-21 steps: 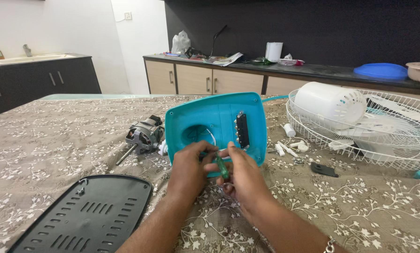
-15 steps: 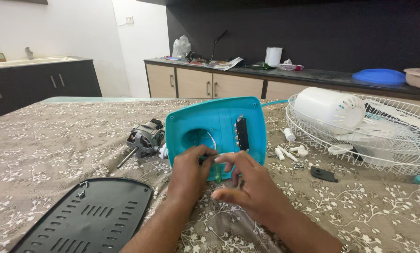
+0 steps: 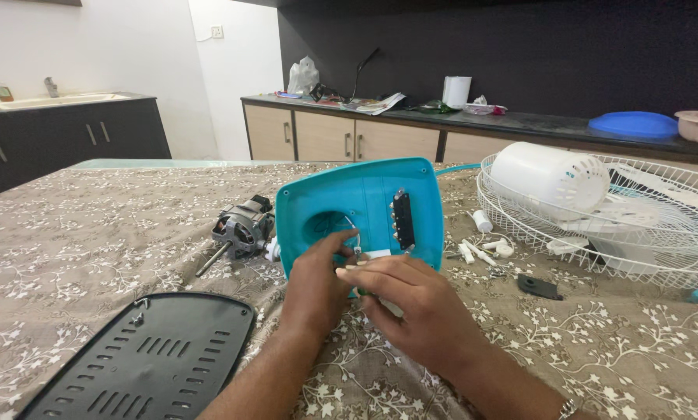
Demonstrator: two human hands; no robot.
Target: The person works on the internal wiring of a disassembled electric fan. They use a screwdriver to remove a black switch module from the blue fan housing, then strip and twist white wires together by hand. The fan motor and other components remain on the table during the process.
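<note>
Teal plastic fan base housing (image 3: 357, 210) stands tilted up on edge on the counter (image 3: 77, 249), open underside facing the camera so the inside is reachable. Left hand (image 3: 314, 284) props it from the lower front, fingers by the round opening. Right hand (image 3: 411, 299) sits just in front of the housing's lower edge, fingertips pinched on a small part next to a thin wire (image 3: 354, 233) coming out of the opening; too small to say what the part is. Black switch strip (image 3: 403, 220) with metal contacts sits upright inside the housing.

Motor (image 3: 242, 229) with bare metal shaft lies just left of the housing. Black slotted bottom plate (image 3: 143, 362) lies flat, near left. White wire fan guard (image 3: 598, 225) to the right carries the white ribbed motor cover (image 3: 551, 179). Small white bits (image 3: 481, 249) and a black clip (image 3: 539, 286) lie loose between guard and housing. Counter cloth is brown, floral print.
</note>
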